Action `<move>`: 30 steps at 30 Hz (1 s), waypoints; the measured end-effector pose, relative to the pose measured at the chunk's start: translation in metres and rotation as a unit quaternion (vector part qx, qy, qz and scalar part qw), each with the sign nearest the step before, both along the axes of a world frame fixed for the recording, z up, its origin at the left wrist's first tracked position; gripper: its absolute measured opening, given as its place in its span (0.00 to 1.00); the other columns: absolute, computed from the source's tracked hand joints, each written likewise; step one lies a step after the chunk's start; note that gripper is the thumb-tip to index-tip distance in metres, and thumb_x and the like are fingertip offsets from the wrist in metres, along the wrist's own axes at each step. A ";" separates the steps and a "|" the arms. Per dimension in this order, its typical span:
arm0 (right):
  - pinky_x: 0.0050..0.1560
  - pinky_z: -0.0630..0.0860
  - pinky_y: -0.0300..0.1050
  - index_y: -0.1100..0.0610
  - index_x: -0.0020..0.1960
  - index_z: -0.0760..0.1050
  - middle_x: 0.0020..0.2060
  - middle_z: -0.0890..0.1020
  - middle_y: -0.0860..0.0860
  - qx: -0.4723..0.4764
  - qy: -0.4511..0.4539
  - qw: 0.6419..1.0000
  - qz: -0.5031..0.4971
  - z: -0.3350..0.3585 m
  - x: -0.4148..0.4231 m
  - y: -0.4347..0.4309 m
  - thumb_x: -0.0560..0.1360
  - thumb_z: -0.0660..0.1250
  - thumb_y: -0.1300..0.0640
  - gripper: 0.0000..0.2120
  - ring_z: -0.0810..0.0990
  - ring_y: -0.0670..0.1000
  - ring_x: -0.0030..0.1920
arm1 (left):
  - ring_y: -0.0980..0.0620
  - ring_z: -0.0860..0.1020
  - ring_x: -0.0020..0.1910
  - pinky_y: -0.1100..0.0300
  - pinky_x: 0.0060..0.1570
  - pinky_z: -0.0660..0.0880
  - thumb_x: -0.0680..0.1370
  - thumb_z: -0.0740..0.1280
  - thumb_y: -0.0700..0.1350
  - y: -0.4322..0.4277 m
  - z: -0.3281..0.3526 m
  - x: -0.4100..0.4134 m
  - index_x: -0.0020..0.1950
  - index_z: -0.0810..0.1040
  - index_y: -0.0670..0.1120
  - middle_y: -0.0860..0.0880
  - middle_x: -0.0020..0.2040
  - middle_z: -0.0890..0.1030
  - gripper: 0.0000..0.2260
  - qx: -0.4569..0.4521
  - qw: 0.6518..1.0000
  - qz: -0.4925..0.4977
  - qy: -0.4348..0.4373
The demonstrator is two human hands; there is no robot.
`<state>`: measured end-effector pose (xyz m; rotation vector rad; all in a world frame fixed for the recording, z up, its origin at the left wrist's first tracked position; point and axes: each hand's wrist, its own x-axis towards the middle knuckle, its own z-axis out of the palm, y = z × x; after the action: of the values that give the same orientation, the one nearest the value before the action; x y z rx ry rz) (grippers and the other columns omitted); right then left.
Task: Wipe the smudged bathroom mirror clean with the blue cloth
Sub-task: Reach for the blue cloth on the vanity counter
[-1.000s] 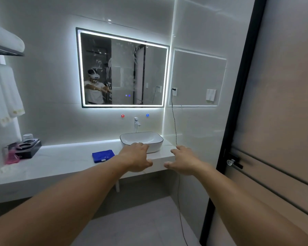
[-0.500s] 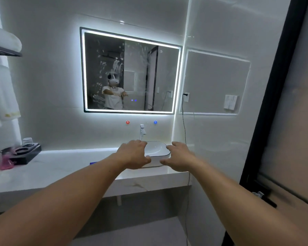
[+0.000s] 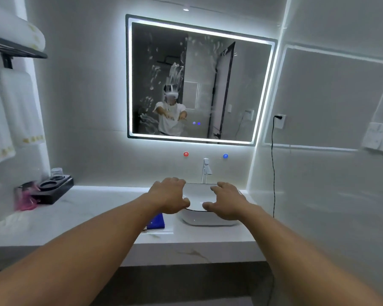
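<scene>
A lit rectangular mirror (image 3: 230,85) hangs on the wall ahead, with white smudges and streaks across its left and middle. The blue cloth (image 3: 157,221) lies folded on the white counter (image 3: 86,213), just left of the basin and partly hidden by my left forearm. My left hand (image 3: 169,195) and my right hand (image 3: 227,200) are stretched forward palm down over the basin, fingers loosely curled and apart, holding nothing. Neither hand touches the cloth.
A white vessel basin (image 3: 208,217) with a chrome tap (image 3: 206,168) sits under the mirror. A black tray with glasses (image 3: 53,188) and a pink packet (image 3: 26,200) stand at the counter's left end. White towels (image 3: 13,113) hang at left. A black cable (image 3: 272,168) drops from a wall socket.
The view has come closer to the counter and mirror and turned left, so the door is gone from sight. Both hands stayed outstretched and now hover over the basin. My forearm now partly covers the cloth.
</scene>
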<state>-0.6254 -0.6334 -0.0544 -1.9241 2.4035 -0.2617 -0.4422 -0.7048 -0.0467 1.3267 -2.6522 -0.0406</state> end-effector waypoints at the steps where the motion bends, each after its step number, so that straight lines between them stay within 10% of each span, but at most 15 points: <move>1: 0.73 0.57 0.59 0.52 0.78 0.57 0.78 0.54 0.51 0.000 -0.001 1.000 0.005 -0.001 0.002 -0.017 0.76 0.61 0.38 0.36 0.49 0.53 0.78 | 0.47 0.65 0.72 0.48 0.68 0.64 0.77 0.62 0.58 -0.016 0.000 0.001 0.74 0.64 0.49 0.48 0.74 0.67 0.28 -0.002 1.000 0.002 -0.001; 30: 0.74 0.55 0.61 0.51 0.78 0.55 0.79 0.52 0.51 0.045 -0.001 0.981 0.190 -0.046 -0.023 -0.448 0.76 0.61 0.38 0.36 0.49 0.54 0.78 | 0.47 0.64 0.73 0.48 0.69 0.63 0.78 0.60 0.57 -0.377 -0.045 -0.018 0.77 0.58 0.50 0.49 0.76 0.64 0.29 0.035 0.982 0.184 -0.016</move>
<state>-0.6487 -1.0812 -0.1008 -2.2776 1.9499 -0.1322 -0.4598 -1.0814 -0.0912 1.8322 -2.4052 -0.0631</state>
